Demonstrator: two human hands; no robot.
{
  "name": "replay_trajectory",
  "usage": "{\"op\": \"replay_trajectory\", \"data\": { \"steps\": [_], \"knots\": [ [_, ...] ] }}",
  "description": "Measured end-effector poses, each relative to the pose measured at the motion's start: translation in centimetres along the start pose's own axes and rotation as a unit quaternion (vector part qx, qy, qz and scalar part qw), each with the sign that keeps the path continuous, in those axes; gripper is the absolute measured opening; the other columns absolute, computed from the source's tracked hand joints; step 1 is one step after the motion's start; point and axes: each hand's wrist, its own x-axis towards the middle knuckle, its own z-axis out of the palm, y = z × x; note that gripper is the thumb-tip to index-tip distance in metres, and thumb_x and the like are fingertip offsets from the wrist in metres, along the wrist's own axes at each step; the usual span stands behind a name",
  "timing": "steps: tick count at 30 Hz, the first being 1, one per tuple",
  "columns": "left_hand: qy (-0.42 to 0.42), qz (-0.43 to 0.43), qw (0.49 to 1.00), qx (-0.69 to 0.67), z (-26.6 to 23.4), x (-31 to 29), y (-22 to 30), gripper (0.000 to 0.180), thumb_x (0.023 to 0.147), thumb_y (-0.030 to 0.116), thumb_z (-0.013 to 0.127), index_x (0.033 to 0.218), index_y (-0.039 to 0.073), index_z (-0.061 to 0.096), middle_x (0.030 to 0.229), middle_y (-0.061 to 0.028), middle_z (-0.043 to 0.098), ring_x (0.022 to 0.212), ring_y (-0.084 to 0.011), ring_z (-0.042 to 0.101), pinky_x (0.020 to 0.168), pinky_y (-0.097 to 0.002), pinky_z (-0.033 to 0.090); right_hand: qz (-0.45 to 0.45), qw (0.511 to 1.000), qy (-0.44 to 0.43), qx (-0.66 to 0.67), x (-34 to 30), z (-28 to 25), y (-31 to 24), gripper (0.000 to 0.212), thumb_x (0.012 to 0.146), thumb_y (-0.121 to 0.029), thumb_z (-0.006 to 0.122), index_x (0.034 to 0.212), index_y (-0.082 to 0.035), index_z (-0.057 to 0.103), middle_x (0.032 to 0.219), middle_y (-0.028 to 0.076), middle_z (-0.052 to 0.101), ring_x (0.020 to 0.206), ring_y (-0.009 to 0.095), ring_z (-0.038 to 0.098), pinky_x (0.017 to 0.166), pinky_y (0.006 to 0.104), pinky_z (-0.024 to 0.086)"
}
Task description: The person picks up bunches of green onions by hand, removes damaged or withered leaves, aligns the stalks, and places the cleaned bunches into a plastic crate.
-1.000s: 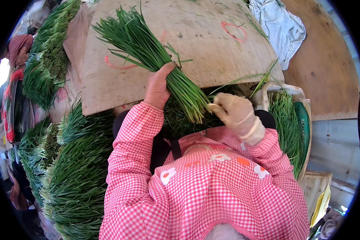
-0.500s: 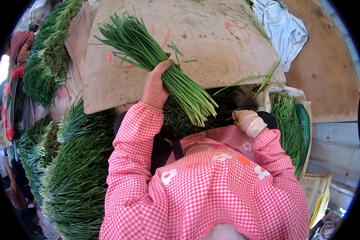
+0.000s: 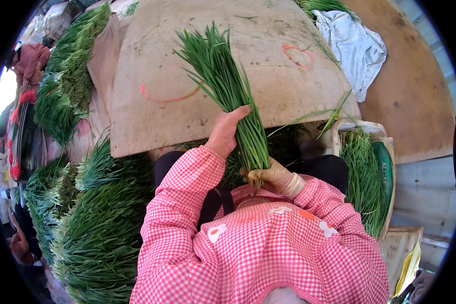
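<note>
A bundle of green garlic chives point(image 3: 243, 96) is held up in front of me over the near edge of the board, leaves pointing away and pale cut ends toward my lap. My bare left hand point(image 3: 229, 129) is wrapped round its middle. Around the lower stems closes my right hand point(image 3: 276, 177), which wears a pale glove with bare fingertips showing. Both forearms are in pink checked sleeves. Red ties point(image 3: 169, 98) lie on the wooden board point(image 3: 187, 61) beyond the bundle, one at left and another at right.
Stacked chives point(image 3: 96, 228) stand along my left, with more piled point(image 3: 71, 76) farther back. At right sits a crate point(image 3: 385, 133) of loose chives. A pale cloth point(image 3: 349, 50) lies on the board's far right edge. Another person point(image 3: 29, 63) shows at the far left.
The bundle has swung more upright and shifted right and toward me with my left hand. My right hand has come left from beside the crate and taken hold of the stem ends.
</note>
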Motion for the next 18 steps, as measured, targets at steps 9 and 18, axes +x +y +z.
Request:
{"op": "replay_trajectory", "data": {
  "steps": [9,18],
  "knots": [
    [-0.076,0.015,0.992,0.098,-0.2,0.0,-2.7,0.057,0.084,0.017,0.057,0.132,0.0,0.029,0.122,-0.0108,0.048,0.108,-0.0209,0.05,0.093,-0.0352,0.041,-0.021,0.977,0.061,0.206,0.1,-1.0,0.5,0.053,0.078,-0.029,0.068,0.12,-0.005,0.049,0.087,0.002,0.06,0.07,0.01,0.057,0.059,0.0213,0.045],
    [0.052,0.09,0.985,0.136,-0.2,-3.4,-6.3,0.057,0.08,0.003,0.058,0.13,-0.003,0.03,0.121,-0.0108,0.048,0.111,-0.0191,0.047,0.096,-0.0318,0.036,-0.061,0.983,0.112,0.13,1.7,-0.7,1.8,0.027,0.081,-0.03,0.066,0.097,-0.01,0.057,0.077,-0.001,0.059,0.064,0.008,0.054,0.054,0.0203,0.042]
  ]
}}
